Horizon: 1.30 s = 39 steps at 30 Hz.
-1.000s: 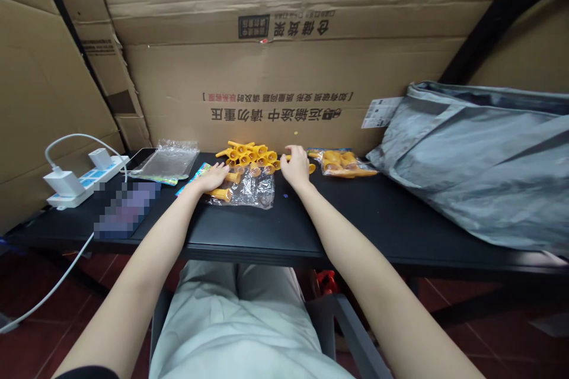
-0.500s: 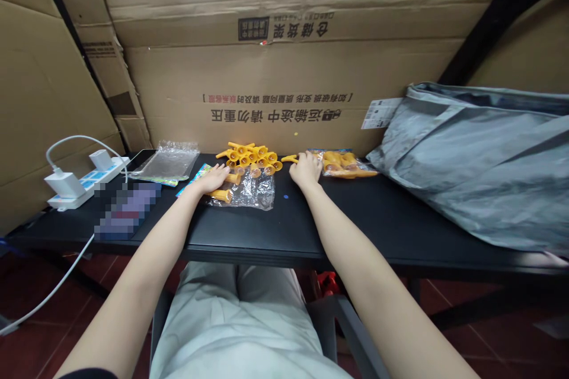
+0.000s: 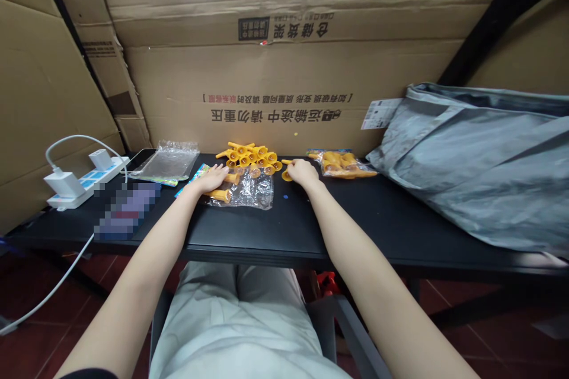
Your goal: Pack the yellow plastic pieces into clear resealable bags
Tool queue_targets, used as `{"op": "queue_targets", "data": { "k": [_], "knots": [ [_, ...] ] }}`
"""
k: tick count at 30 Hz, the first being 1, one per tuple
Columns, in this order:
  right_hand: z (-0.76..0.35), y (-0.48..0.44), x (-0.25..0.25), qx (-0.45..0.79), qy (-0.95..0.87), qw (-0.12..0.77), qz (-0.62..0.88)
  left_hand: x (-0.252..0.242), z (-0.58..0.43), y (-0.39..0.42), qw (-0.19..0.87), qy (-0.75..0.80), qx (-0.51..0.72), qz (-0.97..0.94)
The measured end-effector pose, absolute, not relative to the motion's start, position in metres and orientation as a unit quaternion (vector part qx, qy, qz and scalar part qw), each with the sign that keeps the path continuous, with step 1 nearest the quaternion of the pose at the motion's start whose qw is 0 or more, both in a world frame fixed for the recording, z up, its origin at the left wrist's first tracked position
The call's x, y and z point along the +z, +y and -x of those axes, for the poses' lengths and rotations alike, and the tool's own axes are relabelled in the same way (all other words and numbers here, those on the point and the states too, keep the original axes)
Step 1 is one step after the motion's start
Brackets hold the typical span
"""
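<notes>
Two bare hands reach forward over a black desk (image 3: 258, 231), seen from the wearer's own seat; twelve o'clock is straight ahead. At twelve, near the cardboard wall (image 3: 284, 71), lies a heap of yellow pieces (image 3: 246, 154), each with a flared cup on a slim stem, many cups facing the wearer.

The left hand (image 3: 212, 179), toward eleven o'clock, lies palm down with fingers extended, gripping nothing, over one end of a see-through bag (image 3: 251, 195). Two yellow pieces lie lengthwise beside that hand, along the bag. Glare on the film makes it hard to say how many others are inside and how many merely sit behind it.

The right hand (image 3: 304, 172), toward one o'clock, has its fingers curled in on a single yellow piece (image 3: 287, 176), just to the right of the heap.

Between one and two o'clock, a plastic packet (image 3: 342, 169) bulges with yellow pieces and looks done. Between ten and eleven, see-through sleeves (image 3: 173, 160) lie flat and appear unused. Taken together, the work looks partway along: one packet full, the bag under the left hand unsettled, and most of the heap loose and left to deal with. A grey bag (image 3: 466, 172) slumps between two and three o'clock.
</notes>
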State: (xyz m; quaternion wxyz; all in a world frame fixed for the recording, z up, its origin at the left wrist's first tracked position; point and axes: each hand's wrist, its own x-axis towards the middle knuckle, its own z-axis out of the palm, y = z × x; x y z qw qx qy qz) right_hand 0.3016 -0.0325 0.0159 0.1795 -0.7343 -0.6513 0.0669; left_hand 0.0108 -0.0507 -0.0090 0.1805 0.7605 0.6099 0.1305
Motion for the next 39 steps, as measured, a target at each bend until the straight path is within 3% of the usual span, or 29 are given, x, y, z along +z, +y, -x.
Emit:
{"op": "queue_targets", "data": {
  "k": [4, 10, 23, 32, 39],
  "knots": [
    [-0.304, -0.028, 0.012, 0.089, -0.697, 0.161, 0.694, -0.008, -0.011, -0.051, 0.180, 0.610, 0.128, -0.761],
    [-0.306, -0.036, 0.007, 0.015, -0.727, 0.093, 0.680, -0.006, -0.012, -0.053, 0.179, 0.613, 0.115, -0.761],
    [-0.292, -0.057, 0.035, -0.063, -0.760, 0.141, 0.631, -0.009, -0.010, -0.051, 0.181, 0.608, 0.137, -0.760],
    [-0.279, -0.076, 0.051, 0.052, -0.843, 0.065, 0.531, -0.011, -0.009, -0.050, 0.178, 0.605, 0.133, -0.765],
    [-0.273, -0.084, 0.054, 0.109, -0.855, 0.083, 0.501, -0.011, -0.009, -0.049, 0.171, 0.609, 0.124, -0.764]
  ]
}}
